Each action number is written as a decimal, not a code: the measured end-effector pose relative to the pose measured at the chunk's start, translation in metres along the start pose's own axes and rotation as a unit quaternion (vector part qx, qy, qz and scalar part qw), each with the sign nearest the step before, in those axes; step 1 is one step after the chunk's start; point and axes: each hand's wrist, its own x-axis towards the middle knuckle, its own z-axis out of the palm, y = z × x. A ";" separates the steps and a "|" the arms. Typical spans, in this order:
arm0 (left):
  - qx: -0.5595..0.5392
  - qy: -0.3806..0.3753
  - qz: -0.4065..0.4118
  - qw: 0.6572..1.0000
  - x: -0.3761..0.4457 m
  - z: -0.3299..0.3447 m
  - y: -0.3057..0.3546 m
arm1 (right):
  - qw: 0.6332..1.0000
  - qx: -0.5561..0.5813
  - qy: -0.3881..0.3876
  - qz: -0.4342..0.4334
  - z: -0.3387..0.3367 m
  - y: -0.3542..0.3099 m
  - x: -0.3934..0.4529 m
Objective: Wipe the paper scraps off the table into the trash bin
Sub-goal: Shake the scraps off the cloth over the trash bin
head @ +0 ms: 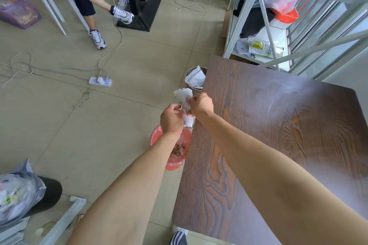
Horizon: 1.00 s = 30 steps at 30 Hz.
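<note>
- Tiled floor [123, 61] surrounds a dark wood-grain table [278, 135].
- Both hands grip a white cloth [184, 97] just off the table's left edge: right hand [200, 105] clamped on its middle, left hand [172, 119] pinching its side.
- Directly beneath the cloth stands a red-lined trash bin [157, 137], touching the table's edge.
- Scraps lie inside the bin.

You are seeing a power strip [100, 81] lying on the tiled floor [139, 65], a purple basket [19, 14] sitting far left.
</note>
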 end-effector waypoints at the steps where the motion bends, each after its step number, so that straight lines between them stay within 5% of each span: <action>1: 0.006 -0.002 0.006 1.000 0.001 0.001 0.001 | 1.000 0.001 0.001 -0.002 0.000 0.001 -0.001; 15: -0.115 0.050 -0.033 0.991 0.043 0.003 -0.001 | 0.999 -0.012 0.011 -0.040 -0.008 0.012 -0.009; 30: -0.059 0.013 -0.029 0.998 0.048 0.010 0.004 | 0.998 -0.021 0.024 -0.056 -0.015 0.016 -0.015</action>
